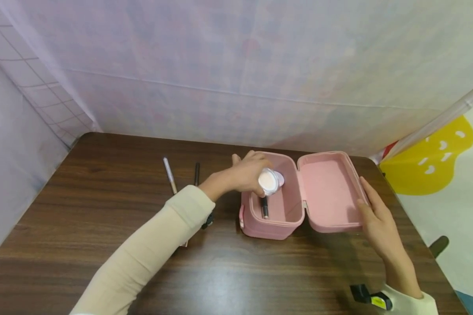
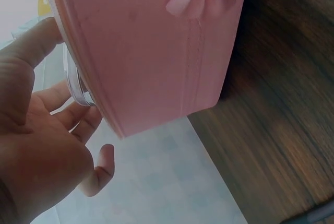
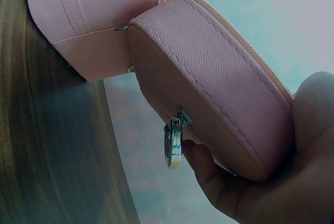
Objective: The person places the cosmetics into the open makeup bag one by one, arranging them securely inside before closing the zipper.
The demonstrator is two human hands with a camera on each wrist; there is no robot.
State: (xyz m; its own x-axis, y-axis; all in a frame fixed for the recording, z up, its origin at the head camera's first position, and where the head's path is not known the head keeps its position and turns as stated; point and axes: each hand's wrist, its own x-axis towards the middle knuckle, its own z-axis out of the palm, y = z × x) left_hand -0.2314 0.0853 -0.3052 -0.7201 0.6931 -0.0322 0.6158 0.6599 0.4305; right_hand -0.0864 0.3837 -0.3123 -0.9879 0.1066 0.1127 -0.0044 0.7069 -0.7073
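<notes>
A pink cosmetic case stands on the table, its lid swung out to the right. Over the case's opening, my left hand holds a round clear-rimmed jar with a pale face. The jar's clear edge shows between thumb and fingers at the case rim in the left wrist view. Inside the case lie a dark tube and a small pinkish round item, partly covered by the jar. My right hand grips the lid's outer edge, thumb on the inner side; a metal ring handle hangs from the lid.
Left of the case, a slim brush and a black pen-like stick lie on the dark wooden table. My left forearm hides part of them. A patterned curtain hangs behind the table's back edge.
</notes>
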